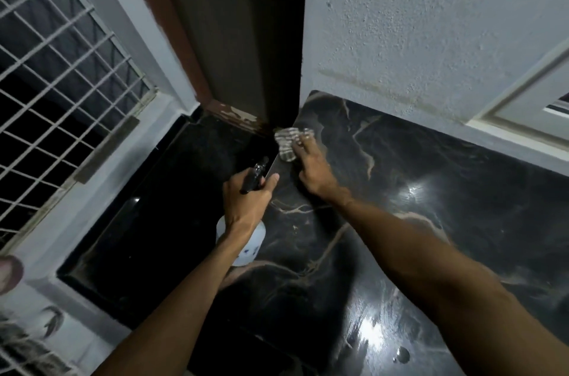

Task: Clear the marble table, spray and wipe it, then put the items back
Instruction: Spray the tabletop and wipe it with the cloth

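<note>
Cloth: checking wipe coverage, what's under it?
The cloth lies on the dark marble table, at its far corner. The right hand presses it; marble beneath is hidden.

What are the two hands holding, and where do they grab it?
The left hand grips the spray bottle around its neck. The right hand presses the checked cloth under its fingers.

spray bottle (246,248) mostly hidden behind left hand (246,206), cloth (288,143) blurred, part under right hand (314,172)
</note>
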Available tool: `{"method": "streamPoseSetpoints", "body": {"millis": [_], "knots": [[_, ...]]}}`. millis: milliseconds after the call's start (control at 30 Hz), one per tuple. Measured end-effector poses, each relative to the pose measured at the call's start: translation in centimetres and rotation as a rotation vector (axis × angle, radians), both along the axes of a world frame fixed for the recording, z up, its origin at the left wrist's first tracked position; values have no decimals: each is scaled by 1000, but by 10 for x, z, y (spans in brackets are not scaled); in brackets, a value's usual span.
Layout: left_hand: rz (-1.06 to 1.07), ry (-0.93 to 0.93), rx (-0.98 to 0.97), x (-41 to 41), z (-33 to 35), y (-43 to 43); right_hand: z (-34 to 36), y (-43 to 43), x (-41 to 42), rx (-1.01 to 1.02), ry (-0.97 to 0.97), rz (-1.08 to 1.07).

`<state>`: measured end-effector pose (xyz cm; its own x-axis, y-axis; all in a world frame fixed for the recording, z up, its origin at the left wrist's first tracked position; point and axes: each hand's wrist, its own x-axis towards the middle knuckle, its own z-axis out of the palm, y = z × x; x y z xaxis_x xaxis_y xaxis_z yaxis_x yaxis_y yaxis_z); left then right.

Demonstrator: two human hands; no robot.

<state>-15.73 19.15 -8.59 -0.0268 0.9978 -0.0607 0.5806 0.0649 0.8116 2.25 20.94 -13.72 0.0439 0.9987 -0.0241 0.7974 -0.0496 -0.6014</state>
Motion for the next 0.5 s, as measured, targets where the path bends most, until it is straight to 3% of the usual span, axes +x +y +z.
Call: {"method": "streamPoseSetpoints", "body": {"millis": [67, 100, 133, 233, 267, 367, 400, 500], "knots": [[1, -6, -22, -6, 2, -8, -6, -31, -24, -1, -30, 332], [-4, -1, -26, -7, 3, -13, -6, -41, -23, 3, -33, 397], [-2, 7, -34, -7, 3, -19, -8, -45, -15, 3, -5, 352], [23, 14, -64, -5, 6, -40, -8, -69, -3, -72, 74, -121], [23, 16, -72, -3, 8, -47, -7, -88, -11, -49, 61, -108], [8, 18, -93, 6, 8, -76, -9, -158, -13, -7, -5, 364], [-5, 13, -84, 13, 9, -89, -8, -174, 3, 5, 18, 361], [-48, 9, -71, 33, 10, -128, -1, -205, 55, -40, 161, -240]]}}
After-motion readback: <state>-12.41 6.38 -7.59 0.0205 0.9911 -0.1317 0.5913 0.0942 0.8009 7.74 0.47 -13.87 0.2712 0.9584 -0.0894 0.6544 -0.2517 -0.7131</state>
